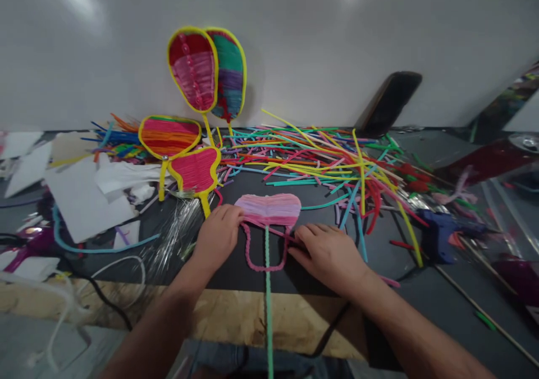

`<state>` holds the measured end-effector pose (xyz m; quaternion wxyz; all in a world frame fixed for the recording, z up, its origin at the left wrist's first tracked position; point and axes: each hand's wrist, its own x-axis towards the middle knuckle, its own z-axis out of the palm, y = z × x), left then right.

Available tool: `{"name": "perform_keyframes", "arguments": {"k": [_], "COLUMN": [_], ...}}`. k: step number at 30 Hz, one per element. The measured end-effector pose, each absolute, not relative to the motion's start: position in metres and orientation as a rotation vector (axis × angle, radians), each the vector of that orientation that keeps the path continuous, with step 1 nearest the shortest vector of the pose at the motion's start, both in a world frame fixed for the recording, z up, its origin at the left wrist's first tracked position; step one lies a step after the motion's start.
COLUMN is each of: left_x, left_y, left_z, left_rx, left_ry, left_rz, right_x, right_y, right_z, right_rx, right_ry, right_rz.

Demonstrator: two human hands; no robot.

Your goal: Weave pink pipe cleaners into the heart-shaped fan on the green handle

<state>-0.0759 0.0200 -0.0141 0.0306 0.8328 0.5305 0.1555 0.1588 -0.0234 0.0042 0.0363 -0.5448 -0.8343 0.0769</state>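
A pipe-cleaner piece (pixel 273 208) with a pink and lilac filled top and an open pink loop below lies on the dark table between my hands. A pale green stem (pixel 268 300) runs down from its middle past the table's front edge. My left hand (pixel 221 227) pinches the piece's left edge, its fingers closed. On the right side, my right hand (pixel 322 247) has its fingers closed on the end of a pink pipe cleaner (pixel 275 231), which crosses the piece just under the filled part.
Finished yellow-edged fans (pixel 192 70) stand behind left. Loose pipe cleaners (pixel 303 157) spread along the wall. A phone (pixel 391 103) leans there. White cards (pixel 86 196) lie left, a blue tool (pixel 440 236) right, and glue guns sit at both sides.
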Motion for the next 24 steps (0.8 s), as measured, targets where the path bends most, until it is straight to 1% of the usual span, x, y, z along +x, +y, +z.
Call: {"name": "perform_keyframes", "arguments": {"k": [4, 7, 9, 12, 15, 19, 21, 24], "left_x": [-0.083, -0.087, -0.089, -0.09, -0.089, -0.086, -0.085, -0.082], "left_y": [0.026, 0.029, 0.029, 0.029, 0.029, 0.029, 0.029, 0.027], "left_z": [-0.01, -0.009, -0.007, -0.006, -0.006, -0.007, -0.007, -0.007], "left_rx": [2.332, 2.184, 2.148, 2.147, 2.141, 2.121, 2.138, 2.134], "left_ry": [1.666, 1.612, 1.569, 1.525, 1.489, 1.482, 1.497, 1.531], "left_rz": [0.619, 0.676, 0.656, 0.648, 0.733, 0.812, 0.825, 0.878], "right_x": [0.17, 0.179, 0.188, 0.208, 0.231, 0.253, 0.257, 0.251], "right_y": [-0.021, -0.018, -0.015, -0.009, -0.003, -0.001, -0.001, 0.0], "right_z": [0.01, 0.012, 0.013, 0.016, 0.02, 0.028, 0.03, 0.028], "right_rx": [-1.766, -1.791, -1.776, -1.661, -1.512, -1.317, -1.225, -1.142], "right_ry": [-2.618, -2.577, -2.508, -2.405, -2.244, -1.922, -1.772, -1.68], "right_rz": [0.344, 0.501, 0.655, 0.977, 1.298, 1.6, 1.666, 1.624]}}
